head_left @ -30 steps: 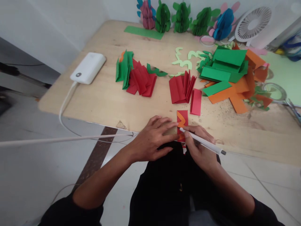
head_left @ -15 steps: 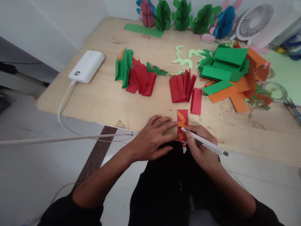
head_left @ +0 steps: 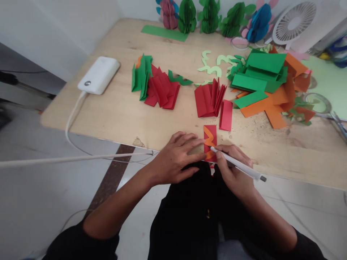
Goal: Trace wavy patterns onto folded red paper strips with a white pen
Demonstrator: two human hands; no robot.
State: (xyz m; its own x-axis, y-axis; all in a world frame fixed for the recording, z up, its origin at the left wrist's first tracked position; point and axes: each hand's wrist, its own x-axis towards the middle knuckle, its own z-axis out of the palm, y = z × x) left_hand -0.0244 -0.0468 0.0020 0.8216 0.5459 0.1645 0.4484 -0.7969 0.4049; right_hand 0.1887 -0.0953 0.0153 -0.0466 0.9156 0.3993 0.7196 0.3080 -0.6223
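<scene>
- White pen (head_left: 238, 163) – clamped in the right hand's (head_left: 237, 173) grip, tip at the red paper (head_left: 213, 130).
- Orange cutout (head_left: 208, 136) on that paper, at the desk's (head_left: 173, 124) near edge.
- Left hand (head_left: 176, 159): fingers spread apart, fingertips seemingly pressing the cutout.

Single head-worn view; forward and steeply down; tabletop (head_left: 121, 112) fairly near

Dim, diffuse light; soft focus, edges stretched
</scene>
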